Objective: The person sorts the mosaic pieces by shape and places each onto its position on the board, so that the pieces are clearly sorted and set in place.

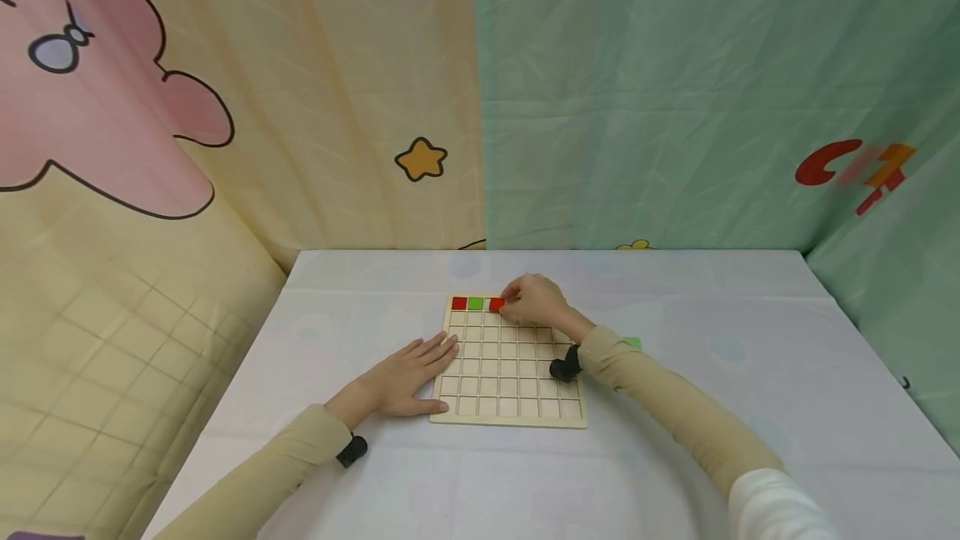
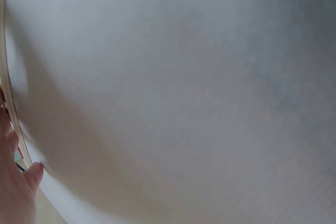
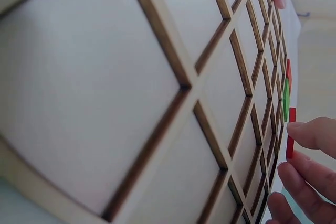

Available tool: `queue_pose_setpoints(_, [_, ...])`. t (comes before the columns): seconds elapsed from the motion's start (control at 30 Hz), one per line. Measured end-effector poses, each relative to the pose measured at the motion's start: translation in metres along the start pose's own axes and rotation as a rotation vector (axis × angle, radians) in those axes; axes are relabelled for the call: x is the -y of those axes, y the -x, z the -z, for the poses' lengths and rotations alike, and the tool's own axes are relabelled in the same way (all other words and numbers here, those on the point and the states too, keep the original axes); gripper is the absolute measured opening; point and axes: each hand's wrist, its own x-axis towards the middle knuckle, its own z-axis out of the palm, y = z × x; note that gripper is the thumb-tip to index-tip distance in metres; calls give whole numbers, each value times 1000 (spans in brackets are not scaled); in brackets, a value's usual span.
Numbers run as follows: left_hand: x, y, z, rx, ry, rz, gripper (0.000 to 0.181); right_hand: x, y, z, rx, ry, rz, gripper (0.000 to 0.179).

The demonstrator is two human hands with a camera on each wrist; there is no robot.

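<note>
A square wooden grid board (image 1: 510, 367) lies on the table. In the head view, a red square tile (image 1: 459, 303) fills its far left corner cell, with a green tile (image 1: 476, 303) beside it. My right hand (image 1: 536, 302) pinches another red tile (image 1: 495, 305) between thumb and fingers at the third cell of that far row. The right wrist view shows this red tile (image 3: 292, 114) tilted up close to the green one. Fingers spread, my left hand (image 1: 408, 375) rests along the board's left edge, its thumb near the front corner.
A bit of something green (image 1: 633, 342) shows past my right sleeve, mostly hidden by it. Small black wrist devices (image 1: 566, 367) sit under both forearms. The table (image 1: 360, 490) has a white cloth, and patterned curtains (image 1: 637, 107) hang behind it.
</note>
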Motion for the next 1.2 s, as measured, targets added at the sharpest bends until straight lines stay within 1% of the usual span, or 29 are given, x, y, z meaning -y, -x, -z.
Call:
queue_pose_setpoints(0.3, [0, 0, -1, -6, 3, 0, 90, 2, -7, -2, 25, 11, -37, 24])
queue_pose_setpoints(0.6, [0, 0, -1, -5, 3, 0, 90, 3, -11, -5, 23, 47, -29, 22])
queue_pose_setpoints(1.0, [-1, 0, 0, -7, -6, 6, 91, 2, -14, -8, 0, 62, -7, 20])
queue_pose_setpoints(1.2, [-1, 0, -1, -7, -7, 5, 91, 1, -14, -10, 5, 59, -20, 23])
